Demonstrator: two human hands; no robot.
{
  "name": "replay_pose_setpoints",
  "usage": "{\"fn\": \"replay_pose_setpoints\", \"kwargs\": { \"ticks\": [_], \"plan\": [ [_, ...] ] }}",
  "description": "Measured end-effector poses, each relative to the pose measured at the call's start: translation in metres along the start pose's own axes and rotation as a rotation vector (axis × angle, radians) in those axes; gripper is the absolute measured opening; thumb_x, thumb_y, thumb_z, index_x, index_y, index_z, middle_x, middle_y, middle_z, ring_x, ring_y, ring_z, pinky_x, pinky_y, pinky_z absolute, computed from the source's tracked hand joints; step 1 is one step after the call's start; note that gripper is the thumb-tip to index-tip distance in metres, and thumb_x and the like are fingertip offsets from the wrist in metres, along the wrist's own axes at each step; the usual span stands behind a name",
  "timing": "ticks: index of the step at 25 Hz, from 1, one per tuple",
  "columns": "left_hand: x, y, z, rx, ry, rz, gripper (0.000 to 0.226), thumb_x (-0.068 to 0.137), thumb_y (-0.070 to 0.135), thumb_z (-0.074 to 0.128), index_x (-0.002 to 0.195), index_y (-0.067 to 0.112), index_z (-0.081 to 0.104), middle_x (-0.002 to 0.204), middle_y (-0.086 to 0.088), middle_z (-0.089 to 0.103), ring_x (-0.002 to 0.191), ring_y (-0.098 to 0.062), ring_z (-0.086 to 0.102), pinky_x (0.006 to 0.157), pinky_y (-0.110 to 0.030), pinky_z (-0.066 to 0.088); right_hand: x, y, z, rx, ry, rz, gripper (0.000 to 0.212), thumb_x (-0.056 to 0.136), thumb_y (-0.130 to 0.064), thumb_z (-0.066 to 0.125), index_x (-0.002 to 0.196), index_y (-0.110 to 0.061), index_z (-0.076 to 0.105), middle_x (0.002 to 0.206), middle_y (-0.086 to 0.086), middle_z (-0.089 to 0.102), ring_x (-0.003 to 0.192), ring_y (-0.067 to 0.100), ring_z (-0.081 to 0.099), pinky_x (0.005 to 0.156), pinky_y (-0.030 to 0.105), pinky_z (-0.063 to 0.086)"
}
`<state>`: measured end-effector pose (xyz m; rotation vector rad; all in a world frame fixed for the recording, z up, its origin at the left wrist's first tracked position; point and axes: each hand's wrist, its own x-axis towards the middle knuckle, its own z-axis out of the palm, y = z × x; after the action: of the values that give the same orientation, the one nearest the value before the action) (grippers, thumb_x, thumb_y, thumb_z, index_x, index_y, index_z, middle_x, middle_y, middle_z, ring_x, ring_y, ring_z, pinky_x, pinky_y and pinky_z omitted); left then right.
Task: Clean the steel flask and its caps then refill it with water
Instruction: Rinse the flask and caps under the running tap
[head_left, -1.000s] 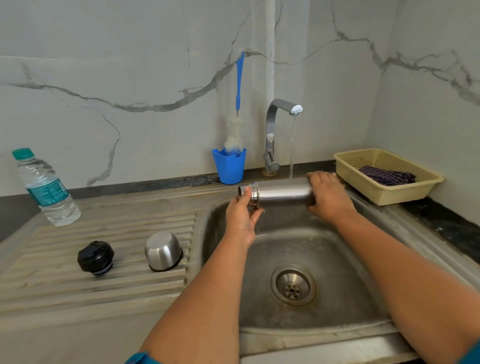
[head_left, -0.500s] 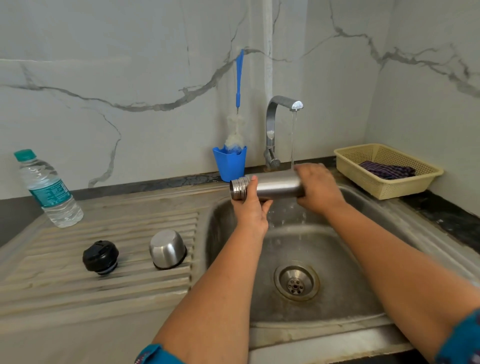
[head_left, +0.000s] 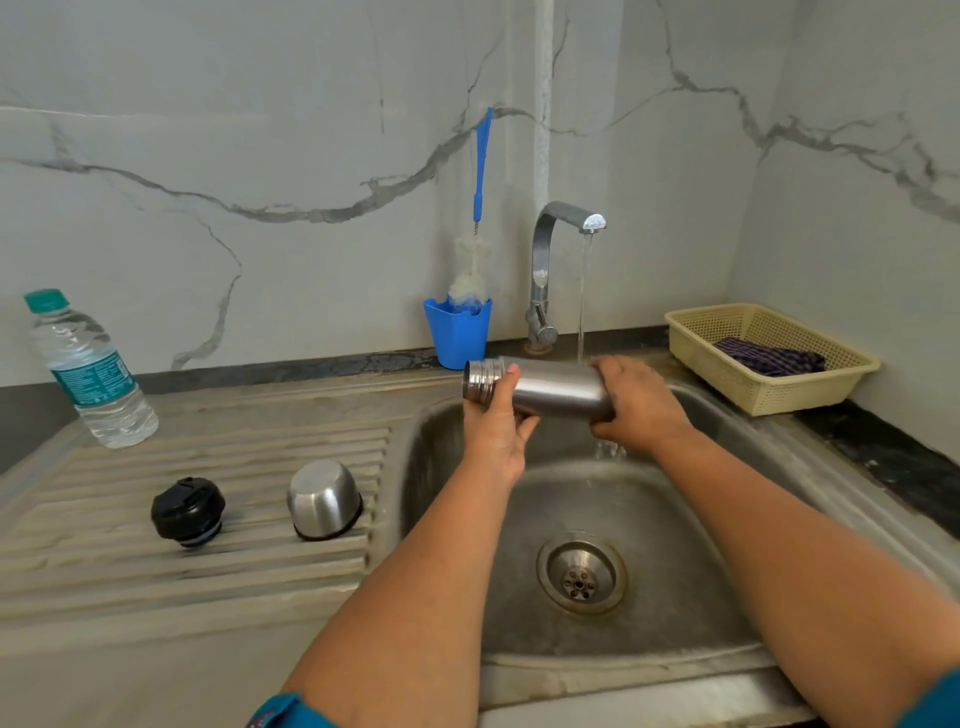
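Note:
The steel flask (head_left: 556, 387) lies on its side above the sink basin (head_left: 675, 519), its open threaded mouth pointing left. My left hand (head_left: 496, 426) grips it near the neck. My right hand (head_left: 636, 402) grips its base end, right under the stream of water falling from the tap (head_left: 558, 234). Water drips off below my right hand. On the ribbed drainboard (head_left: 104, 571) stand the black inner cap (head_left: 188, 512) and the steel cup cap (head_left: 324, 499), which is upside down.
A blue cup (head_left: 458, 332) holding a bottle brush (head_left: 480, 171) stands left of the tap. A plastic water bottle (head_left: 88, 371) stands at the far left. A cream basket (head_left: 763, 358) with a dark cloth sits at the right. The drain (head_left: 582, 574) is in the basin floor.
Both hands have shifted the flask slightly left and up; the water now falls on its base end by my right hand. The caps have not moved.

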<state>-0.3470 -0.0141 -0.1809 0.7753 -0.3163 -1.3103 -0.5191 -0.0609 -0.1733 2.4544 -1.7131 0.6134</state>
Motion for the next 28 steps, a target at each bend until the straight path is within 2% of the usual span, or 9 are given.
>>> {"fn": "replay_pose_setpoints", "kwargs": {
  "ticks": [2,4,6,8,11,14,18,24,28],
  "plan": [
    [-0.001,-0.007,0.007,0.013,0.094,-0.041,0.069,0.081,0.012,0.078,0.137,0.015,0.037,0.13,-0.015,0.055,0.122,-0.037,0.056,0.101,-0.052,0.049,-0.002,-0.003,0.005,-0.149,0.136,-0.028,0.078,0.065,-0.025,0.083,0.133,-0.019,0.045,0.128,0.006,0.053,0.118,0.025,0.047,0.108,0.039,0.034],
    [-0.001,-0.008,0.006,-0.039,0.129,-0.109,0.07,0.079,0.026,0.081,0.134,0.012,0.04,0.125,-0.016,0.056,0.118,-0.037,0.057,0.1,-0.053,0.05,-0.001,-0.006,0.009,-0.303,0.286,-0.097,0.075,0.065,-0.019,0.081,0.131,-0.015,0.047,0.125,0.009,0.054,0.118,0.029,0.048,0.112,0.043,0.03],
    [0.005,0.005,-0.004,-0.13,0.133,-0.151,0.066,0.079,0.042,0.079,0.127,0.012,0.045,0.122,-0.019,0.056,0.117,-0.037,0.057,0.096,-0.053,0.053,0.0,-0.004,0.008,-0.35,0.357,-0.171,0.072,0.066,-0.014,0.078,0.132,-0.013,0.047,0.125,0.011,0.054,0.12,0.03,0.048,0.114,0.045,0.026],
    [0.011,0.013,-0.01,-0.161,0.144,-0.158,0.056,0.08,0.038,0.078,0.118,0.01,0.047,0.119,-0.021,0.057,0.115,-0.037,0.058,0.093,-0.052,0.055,0.004,-0.012,0.004,-0.34,0.372,-0.176,0.07,0.068,-0.011,0.075,0.132,-0.012,0.046,0.127,0.011,0.053,0.122,0.031,0.047,0.116,0.045,0.023],
    [0.006,0.003,-0.003,-0.072,0.075,-0.116,0.054,0.084,0.031,0.076,0.125,0.007,0.05,0.124,-0.022,0.06,0.113,-0.034,0.061,0.088,-0.046,0.057,0.009,-0.043,0.011,-0.242,0.288,-0.219,0.07,0.069,-0.011,0.076,0.132,-0.012,0.046,0.128,0.01,0.054,0.122,0.029,0.049,0.114,0.044,0.028],
    [0.007,-0.003,0.001,-0.065,0.015,-0.055,0.057,0.088,0.023,0.072,0.137,0.011,0.045,0.126,-0.021,0.06,0.113,-0.035,0.062,0.097,-0.049,0.053,0.012,-0.043,0.015,-0.161,0.165,-0.306,0.077,0.07,-0.015,0.079,0.138,-0.016,0.043,0.132,0.006,0.054,0.124,0.025,0.049,0.11,0.039,0.033],
    [0.008,0.005,-0.007,-0.082,-0.05,-0.039,0.059,0.087,0.015,0.072,0.139,0.015,0.043,0.126,-0.019,0.059,0.115,-0.034,0.061,0.102,-0.052,0.049,0.008,0.005,-0.003,-0.113,0.061,0.055,0.082,0.066,-0.02,0.083,0.137,-0.015,0.042,0.134,0.007,0.051,0.127,0.025,0.044,0.115,0.039,0.026],
    [0.002,0.0,-0.005,-0.038,-0.077,-0.006,0.052,0.089,0.013,0.07,0.135,0.013,0.047,0.128,-0.019,0.06,0.11,-0.031,0.062,0.101,-0.046,0.05,0.01,-0.044,0.01,0.013,0.044,-0.275,0.085,0.068,-0.018,0.082,0.141,-0.013,0.038,0.137,0.008,0.05,0.127,0.024,0.046,0.11,0.035,0.033],
    [0.004,0.007,-0.007,-0.068,-0.112,-0.012,0.057,0.085,0.012,0.072,0.137,0.009,0.048,0.124,-0.019,0.062,0.113,-0.031,0.062,0.104,-0.047,0.048,0.009,0.005,-0.002,0.01,-0.023,-0.014,0.084,0.062,-0.026,0.086,0.134,-0.018,0.043,0.129,0.005,0.052,0.118,0.023,0.048,0.104,0.039,0.039]
  ]
}}
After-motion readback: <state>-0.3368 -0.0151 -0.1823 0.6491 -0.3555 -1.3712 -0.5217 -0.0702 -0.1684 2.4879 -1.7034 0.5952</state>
